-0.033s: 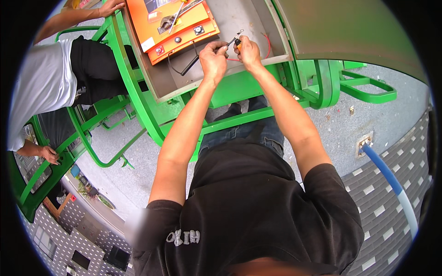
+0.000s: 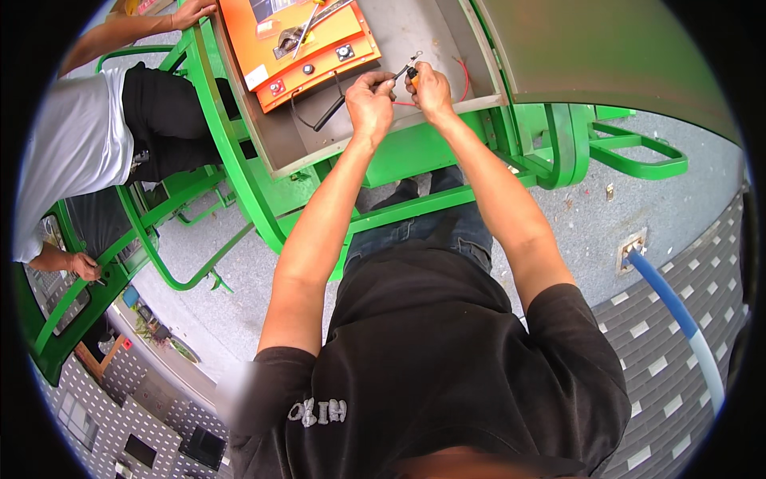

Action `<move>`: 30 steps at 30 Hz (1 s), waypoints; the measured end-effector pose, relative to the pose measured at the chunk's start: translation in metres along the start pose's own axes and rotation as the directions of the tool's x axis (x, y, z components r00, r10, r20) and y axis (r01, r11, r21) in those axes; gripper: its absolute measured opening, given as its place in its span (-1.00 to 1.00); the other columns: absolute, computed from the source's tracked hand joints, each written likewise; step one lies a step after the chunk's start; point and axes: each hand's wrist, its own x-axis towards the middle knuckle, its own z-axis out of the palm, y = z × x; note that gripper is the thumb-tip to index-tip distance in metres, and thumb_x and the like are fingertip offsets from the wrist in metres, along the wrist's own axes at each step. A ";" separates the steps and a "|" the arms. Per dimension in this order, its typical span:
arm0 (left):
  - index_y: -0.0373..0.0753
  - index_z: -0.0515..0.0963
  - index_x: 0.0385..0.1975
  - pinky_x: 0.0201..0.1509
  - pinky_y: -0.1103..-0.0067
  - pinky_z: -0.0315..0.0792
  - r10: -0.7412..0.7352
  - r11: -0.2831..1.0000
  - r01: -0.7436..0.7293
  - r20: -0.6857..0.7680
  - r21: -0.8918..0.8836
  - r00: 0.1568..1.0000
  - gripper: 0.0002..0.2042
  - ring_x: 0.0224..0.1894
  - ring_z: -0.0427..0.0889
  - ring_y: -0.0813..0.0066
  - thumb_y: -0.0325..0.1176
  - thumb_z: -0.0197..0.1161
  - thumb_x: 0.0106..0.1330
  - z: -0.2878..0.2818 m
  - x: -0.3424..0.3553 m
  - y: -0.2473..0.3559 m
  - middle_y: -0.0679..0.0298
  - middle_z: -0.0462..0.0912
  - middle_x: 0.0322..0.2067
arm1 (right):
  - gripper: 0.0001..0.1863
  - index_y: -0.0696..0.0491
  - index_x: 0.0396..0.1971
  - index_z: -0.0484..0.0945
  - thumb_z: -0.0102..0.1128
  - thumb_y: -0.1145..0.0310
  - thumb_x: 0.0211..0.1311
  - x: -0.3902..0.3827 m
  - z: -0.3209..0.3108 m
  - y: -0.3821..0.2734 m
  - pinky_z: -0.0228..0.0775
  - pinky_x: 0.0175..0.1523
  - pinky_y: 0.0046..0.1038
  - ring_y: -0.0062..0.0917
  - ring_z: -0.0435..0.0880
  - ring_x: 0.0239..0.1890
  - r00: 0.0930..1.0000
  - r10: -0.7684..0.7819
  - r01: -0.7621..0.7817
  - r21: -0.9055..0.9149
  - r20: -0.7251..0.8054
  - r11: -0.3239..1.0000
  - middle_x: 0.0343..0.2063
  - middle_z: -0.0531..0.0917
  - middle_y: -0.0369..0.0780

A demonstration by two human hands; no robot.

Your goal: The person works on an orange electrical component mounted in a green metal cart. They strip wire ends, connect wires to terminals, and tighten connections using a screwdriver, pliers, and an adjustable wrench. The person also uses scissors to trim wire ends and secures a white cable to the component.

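Wiring, apparently, beside the orange box (image 2: 319,68): left hand (image 2: 371,105) pinches black wire (image 2: 400,73), right hand (image 2: 432,93) grips likely lighter (image 2: 413,77); steady aim's needed next!

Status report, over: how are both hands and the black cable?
Left hand closed on black cable; right hand gripping small orange-and-black object, kind unclear. Orange box at left, tools on top.

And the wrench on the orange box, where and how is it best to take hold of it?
Probably take the wrench by its handle, coming from above and the right: this part is long and narrow and slopes to the upper right, while the wider head lies lower left. A thin metal tool crosses near the head, so better avoid that end.
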 end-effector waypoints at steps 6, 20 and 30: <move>-0.39 0.71 -0.25 -0.36 0.57 0.53 0.002 1.000 -0.002 -0.001 0.008 1.000 -0.90 -0.50 0.63 0.58 -0.60 0.32 0.28 0.000 0.000 0.001 0.24 0.74 -0.46 | -0.54 0.07 -0.55 0.54 -0.09 0.04 0.40 -0.002 -0.001 -0.003 0.10 -0.64 -0.49 -0.65 0.30 -0.74 1.000 0.000 0.000 0.013 0.000 1.000 -0.70 0.48 -0.33; -0.39 0.71 -0.26 -0.37 0.57 0.52 -0.006 0.999 0.006 -0.014 0.043 1.000 -0.91 -0.50 0.61 0.58 -0.60 0.32 0.28 -0.001 -0.003 0.007 0.25 0.72 -0.48 | -0.53 0.07 -0.55 0.55 -0.09 0.04 0.41 0.000 -0.002 0.000 0.08 -0.64 -0.50 -0.66 0.28 -0.74 1.000 0.015 -0.015 0.004 0.008 1.000 -0.69 0.47 -0.34; -0.38 0.71 -0.24 -0.36 0.57 0.52 -0.011 0.998 0.011 0.000 0.061 1.000 -0.89 -0.50 0.61 0.58 -0.59 0.31 0.29 -0.001 -0.001 0.007 0.25 0.72 -0.48 | -0.54 0.05 -0.56 0.53 -0.11 0.04 0.42 0.001 -0.002 0.001 0.04 -0.64 -0.50 -0.67 0.25 -0.75 0.999 0.018 -0.018 0.005 0.029 1.000 -0.69 0.46 -0.35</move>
